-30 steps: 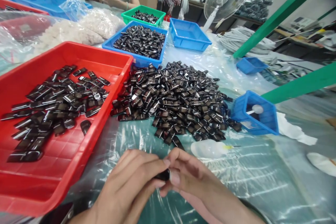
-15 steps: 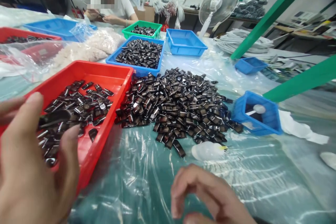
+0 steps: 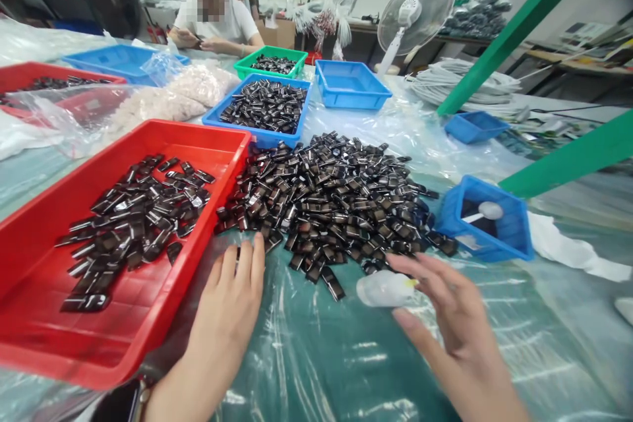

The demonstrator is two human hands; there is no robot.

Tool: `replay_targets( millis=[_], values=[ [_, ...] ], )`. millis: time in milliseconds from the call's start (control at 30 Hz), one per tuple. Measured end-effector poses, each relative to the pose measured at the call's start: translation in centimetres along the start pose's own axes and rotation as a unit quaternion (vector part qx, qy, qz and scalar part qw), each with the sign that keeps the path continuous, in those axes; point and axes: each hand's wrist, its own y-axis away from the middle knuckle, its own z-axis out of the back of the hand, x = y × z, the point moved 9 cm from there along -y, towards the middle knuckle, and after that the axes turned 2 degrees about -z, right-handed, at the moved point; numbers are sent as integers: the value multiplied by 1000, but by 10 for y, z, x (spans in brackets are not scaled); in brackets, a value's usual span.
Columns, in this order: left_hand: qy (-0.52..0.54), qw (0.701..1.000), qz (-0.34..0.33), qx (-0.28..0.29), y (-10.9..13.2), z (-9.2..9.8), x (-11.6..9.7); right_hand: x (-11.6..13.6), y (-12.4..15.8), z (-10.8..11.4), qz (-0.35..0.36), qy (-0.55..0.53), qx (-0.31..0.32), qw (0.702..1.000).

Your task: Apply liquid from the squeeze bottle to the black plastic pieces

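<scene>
A big heap of small, glossy dark plastic pieces (image 3: pixel 341 194) lies on the plastic-covered table. At its near left edge is my left hand (image 3: pixel 230 303), back up, fingers stretched out toward the pieces; its thumb is hidden. My right hand (image 3: pixel 450 316) is at the heap's near right side, thumb and fingers apart on either side of the yellow tip of a small translucent white bottle (image 3: pixel 380 289). The bottle lies on its side. Left of my left hand is a red tray (image 3: pixel 119 349) with more dark pieces lying loose in it.
Behind the heap stand a blue tray (image 3: pixel 210 120) and a green tray (image 3: pixel 242 69), both holding dark pieces, and another blue tray (image 3: pixel 353 102). A blue bin (image 3: pixel 487 247) with a white spoon is at right, by green posts (image 3: pixel 568 155). A person (image 3: pixel 217 23) sits opposite.
My left hand has moved right, from over the red tray to the heap's edge, and a dark piece now lies at the tray's near end. My right hand has moved forward and right to the bottle.
</scene>
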Motion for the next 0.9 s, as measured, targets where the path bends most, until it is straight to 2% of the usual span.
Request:
replay_targets(
  millis=[67, 133, 233, 400, 500, 567, 633, 767, 900],
  values=[
    [28, 999, -27, -6, 1, 4, -6, -14, 2, -19, -62, -6, 75, 995],
    [74, 995, -60, -15, 3, 8, -13, -17, 4, -26, -79, -6, 99, 992],
    [163, 982, -90, -28, 6, 16, -19, -9, 2, -24, -52, 3, 82, 995],
    [279, 956, -83, -29, 10, 19, -16, -7, 0, -21, -40, 22, 66, 997],
    [281, 958, -63, 10, 20, 5, -13, -7, 0, -21, -36, 31, 66, 997],
    [258, 962, -76, 36, 27, -6, -16, -8, 0, -21, -36, 37, 68, 996],
    [234, 966, -102, 39, 32, -10, -21, -9, 1, -21, -39, 38, 72, 996],
    [235, 966, -106, 18, 28, -2, -23, -12, 3, -22, -48, 35, 80, 995],
    [314, 944, -92, 48, 19, 12, -24, -10, 3, -24, -47, 38, 89, 994]
  ],
)
